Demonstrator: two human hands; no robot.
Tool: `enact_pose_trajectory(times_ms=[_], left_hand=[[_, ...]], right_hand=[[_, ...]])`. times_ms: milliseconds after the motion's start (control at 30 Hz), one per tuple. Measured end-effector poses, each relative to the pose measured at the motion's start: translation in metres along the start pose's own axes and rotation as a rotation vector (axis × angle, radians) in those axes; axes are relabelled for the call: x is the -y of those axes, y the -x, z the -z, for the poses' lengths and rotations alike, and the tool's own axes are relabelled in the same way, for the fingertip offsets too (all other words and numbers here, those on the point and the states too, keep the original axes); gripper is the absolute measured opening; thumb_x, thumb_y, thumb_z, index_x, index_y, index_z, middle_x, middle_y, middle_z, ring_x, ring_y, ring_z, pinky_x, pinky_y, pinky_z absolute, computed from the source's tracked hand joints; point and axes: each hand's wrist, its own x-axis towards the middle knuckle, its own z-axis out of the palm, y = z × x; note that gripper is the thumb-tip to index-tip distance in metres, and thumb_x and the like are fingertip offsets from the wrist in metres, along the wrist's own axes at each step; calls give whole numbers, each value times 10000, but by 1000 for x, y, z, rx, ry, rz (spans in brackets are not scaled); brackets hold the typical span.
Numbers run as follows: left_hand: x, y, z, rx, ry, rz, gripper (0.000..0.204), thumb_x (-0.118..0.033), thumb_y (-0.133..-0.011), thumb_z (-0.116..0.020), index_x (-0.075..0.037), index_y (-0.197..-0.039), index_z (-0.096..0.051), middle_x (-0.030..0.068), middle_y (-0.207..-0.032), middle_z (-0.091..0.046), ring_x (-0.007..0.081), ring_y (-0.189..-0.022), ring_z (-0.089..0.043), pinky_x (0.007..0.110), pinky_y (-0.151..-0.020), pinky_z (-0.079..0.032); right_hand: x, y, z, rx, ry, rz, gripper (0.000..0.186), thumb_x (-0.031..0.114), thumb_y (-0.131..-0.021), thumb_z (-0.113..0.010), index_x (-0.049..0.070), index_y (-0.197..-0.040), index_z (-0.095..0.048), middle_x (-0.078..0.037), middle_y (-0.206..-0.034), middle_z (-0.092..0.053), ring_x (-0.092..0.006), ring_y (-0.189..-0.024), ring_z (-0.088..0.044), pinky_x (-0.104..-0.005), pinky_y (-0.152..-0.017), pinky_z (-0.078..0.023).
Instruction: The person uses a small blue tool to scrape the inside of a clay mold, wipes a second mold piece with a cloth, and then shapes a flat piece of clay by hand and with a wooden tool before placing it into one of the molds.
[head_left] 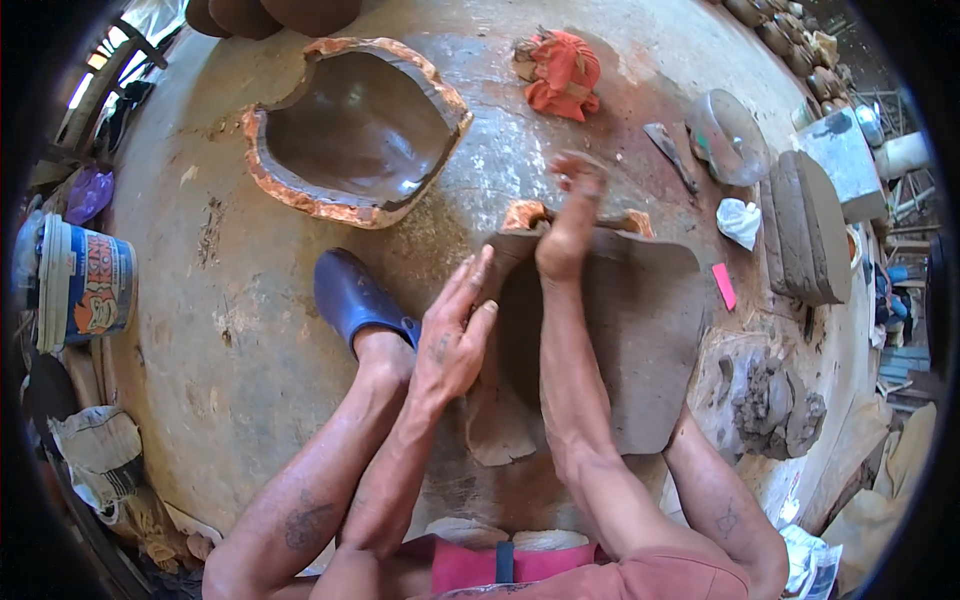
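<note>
Clock positions are taken from the clay sheet, with 12 o'clock pointing away from the person. The grey clay sheet (645,345) lies on the floor (230,400) between the person's legs, with a dark hollow on its 9 o'clock side and a broad flap spread toward 3 o'clock. A rough orange rim (525,214) shows at its 12 o'clock edge. The left hand (455,340) is open at the 9 o'clock edge — fingers extended together toward 12 o'clock, thumb slightly apart, back of the hand upward; whether the palm presses on the clay cannot be determined. The right hand (575,215) is at the 12 o'clock edge, its forearm crossing in front of the hollow; motion blur covers the fingers — whether they grip anything cannot be determined. A second vessel form (360,130), grey inside with an orange rim, stands well apart at 10 o'clock. A red cloth bundle (568,75) is at 12 o'clock. A flat blade-like tool (670,155) lies at 1 o'clock, just beside a clear plastic bowl (732,140). At 2 o'clock are a crumpled white piece (738,222) and a stack of clay slabs (805,230). A pink strip (724,287) lies between 2 and 3 o'clock. A clay lump (775,405) sits at 4 o'clock. A blue clog (352,290) and, farther out, a bucket (90,285) occupy 9 o'clock.
</note>
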Motion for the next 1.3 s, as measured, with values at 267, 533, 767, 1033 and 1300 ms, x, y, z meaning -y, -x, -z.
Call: enact_pose_trajectory(times_ms=[267,533,767,1033,1300], left_hand=[[-15,-14,-24,64,88,-68,613,-93,-961,-549,-82,-1565,-445,205,-1586,-454,340,-1498,-397,406,-1236,-310],[-9,-14,-19,79,77,-39,616,-94,-966,-551,-73,-1570,-432,176,-1604,-443,326,-1516,-371,402,-1252,-281],[-1,-16,-25,94,132,-68,611,-72,-954,-544,-40,-1555,-444,182,-1594,-455,318,-1513,-381,392,-1244,-291],[1,-23,-27,96,93,-130,609,-57,-951,-550,-28,-1550,-446,201,-1585,-463,303,-1500,-405,374,-1236,-305],[-5,-22,-23,134,27,-75,603,-115,-974,-530,-57,-1566,-431,162,-1600,-458,273,-1504,-401,352,-1237,-300]], right_hand=[[-18,-43,25,57,95,105,256,186,-1060,-433,1,-1133,-596,-86,-1082,-586,-201,-1067,-538,-367,-1010,-403],[29,-37,55,-117,-7,46,336,232,-1045,-483,-9,-1252,-591,-121,-1182,-615,-262,-1165,-572,-457,-1046,-411],[24,26,25,-83,404,161,757,559,-1063,-316,-25,-1540,-389,-261,-1603,-332,-433,-1468,-340,-530,-1243,-178],[57,66,43,106,194,-72,723,420,-1081,-306,27,-1660,-124,-163,-1749,-6,-326,-1610,50,-500,-1266,55],[110,120,65,384,247,-168,756,464,-1076,-317,58,-1669,-81,-163,-1747,50,-342,-1606,78,-506,-1261,67]])
